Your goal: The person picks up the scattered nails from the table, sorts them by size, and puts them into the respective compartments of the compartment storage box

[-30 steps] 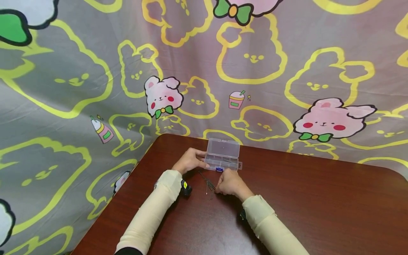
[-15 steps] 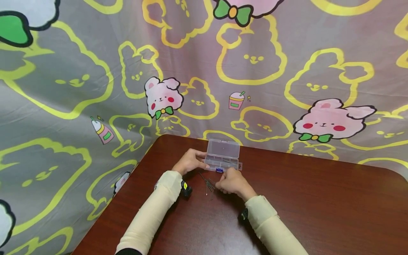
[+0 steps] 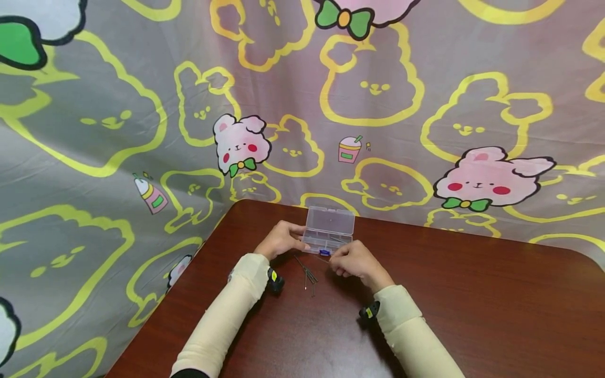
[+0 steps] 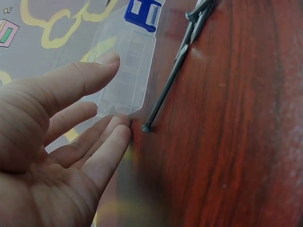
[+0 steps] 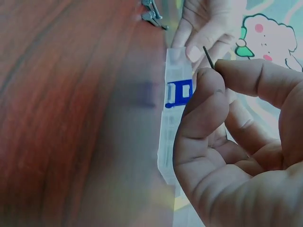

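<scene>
A clear plastic compartment box (image 3: 314, 244) with its lid raised and a blue latch (image 3: 324, 252) stands at the back of the table. My left hand (image 3: 282, 239) grips the left end of the box, thumb at the front corner. My right hand (image 3: 356, 261) pinches a thin nail (image 5: 208, 56) between thumb and forefinger, just in front of the box's right part; its point juts past the fingertips. Several dark nails (image 3: 309, 274) lie in a loose heap on the table between the hands. One nail (image 4: 165, 94) shows its flat head in the left wrist view. Some nails (image 3: 337, 239) lie in a compartment.
The brown wooden table (image 3: 472, 294) reaches widely to the right. A patterned cloth curtain (image 3: 402, 105) hangs close behind its back edge and along the left side. The raised lid (image 3: 331, 219) stands behind the compartments.
My right hand has lifted away from the nail heap and moved right and up toward the box, with a nail pinched in it. The left hand has stayed at the box.
</scene>
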Demonstrator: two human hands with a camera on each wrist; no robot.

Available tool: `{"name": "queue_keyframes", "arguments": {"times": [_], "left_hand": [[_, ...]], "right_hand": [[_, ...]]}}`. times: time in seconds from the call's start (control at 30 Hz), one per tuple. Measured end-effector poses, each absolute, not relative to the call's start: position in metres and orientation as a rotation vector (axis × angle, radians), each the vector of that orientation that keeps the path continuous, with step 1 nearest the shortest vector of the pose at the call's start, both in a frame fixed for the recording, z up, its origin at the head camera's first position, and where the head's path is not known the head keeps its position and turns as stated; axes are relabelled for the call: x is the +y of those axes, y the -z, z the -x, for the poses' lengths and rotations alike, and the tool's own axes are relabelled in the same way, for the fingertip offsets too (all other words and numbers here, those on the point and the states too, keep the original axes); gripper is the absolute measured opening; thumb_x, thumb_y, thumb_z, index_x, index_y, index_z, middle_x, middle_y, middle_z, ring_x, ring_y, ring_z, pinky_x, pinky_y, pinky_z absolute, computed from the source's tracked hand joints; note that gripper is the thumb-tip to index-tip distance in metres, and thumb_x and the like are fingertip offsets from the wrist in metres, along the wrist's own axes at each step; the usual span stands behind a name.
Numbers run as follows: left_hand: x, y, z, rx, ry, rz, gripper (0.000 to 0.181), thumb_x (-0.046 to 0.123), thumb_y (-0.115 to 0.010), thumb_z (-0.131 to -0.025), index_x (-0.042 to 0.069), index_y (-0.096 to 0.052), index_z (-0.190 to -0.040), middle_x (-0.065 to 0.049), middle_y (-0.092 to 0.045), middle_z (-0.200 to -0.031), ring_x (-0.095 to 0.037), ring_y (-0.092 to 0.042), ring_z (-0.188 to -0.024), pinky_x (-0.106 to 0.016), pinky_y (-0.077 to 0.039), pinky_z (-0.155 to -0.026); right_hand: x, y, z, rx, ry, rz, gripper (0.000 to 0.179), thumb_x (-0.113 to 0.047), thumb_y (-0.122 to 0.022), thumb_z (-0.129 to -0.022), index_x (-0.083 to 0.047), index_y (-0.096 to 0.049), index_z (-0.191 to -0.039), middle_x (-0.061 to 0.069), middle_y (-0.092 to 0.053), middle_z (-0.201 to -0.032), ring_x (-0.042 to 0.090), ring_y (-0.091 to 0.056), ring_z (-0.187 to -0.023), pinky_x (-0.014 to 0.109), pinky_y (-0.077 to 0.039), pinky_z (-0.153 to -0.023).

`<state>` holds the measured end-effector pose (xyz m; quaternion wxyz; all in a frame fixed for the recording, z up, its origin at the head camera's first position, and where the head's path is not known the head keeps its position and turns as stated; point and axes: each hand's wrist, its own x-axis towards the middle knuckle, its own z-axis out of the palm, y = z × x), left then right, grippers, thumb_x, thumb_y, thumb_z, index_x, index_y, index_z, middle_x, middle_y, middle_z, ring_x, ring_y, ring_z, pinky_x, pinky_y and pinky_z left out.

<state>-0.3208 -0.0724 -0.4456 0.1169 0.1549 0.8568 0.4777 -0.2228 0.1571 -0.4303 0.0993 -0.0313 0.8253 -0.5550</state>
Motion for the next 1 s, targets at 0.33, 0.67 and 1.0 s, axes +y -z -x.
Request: {"name": "queue_keyframes", "arguments": {"times": [0.33,0.67,1.0], "left_hand": [[-0.073,0.445,0.320,2.520,-1.369,-0.444,0.063,0.013,-0.091,-0.075,0.006,-0.067,-0.132,-0.009,-0.069,-0.124,-0.021,-0.066,-0.102,-0.034,-0.055,-0.081],[-0.073,0.444,0.318,2.520,-1.369,-0.437,0.062,0.013,-0.091,-0.074,0.008,-0.068,-0.131,-0.007,-0.068,-0.125,-0.020,-0.065,-0.103,-0.033,-0.054,-0.081],[-0.073,0.443,0.318,2.510,-1.384,-0.432,0.063,0.013,-0.092,-0.074,0.006,-0.068,-0.131,-0.008,-0.069,-0.123,-0.021,-0.065,-0.102,-0.033,-0.054,-0.079]], "right_hand": [[0.164,0.426,0.226,2.422,1.644,0.101,0.014,0.003,-0.064,-0.091,0.011,-0.075,-0.091,0.008,-0.069,-0.073,0.016,-0.060,-0.060,0.028,-0.050,-0.054],[0.172,0.422,0.234,2.427,1.635,0.064,0.016,0.004,-0.060,-0.094,0.013,-0.072,-0.088,0.010,-0.067,-0.072,0.016,-0.060,-0.060,0.028,-0.051,-0.055],[0.178,0.421,0.242,2.473,1.629,0.053,0.015,0.004,-0.062,-0.094,0.013,-0.071,-0.087,0.010,-0.066,-0.073,0.017,-0.059,-0.061,0.028,-0.051,-0.055]]}}
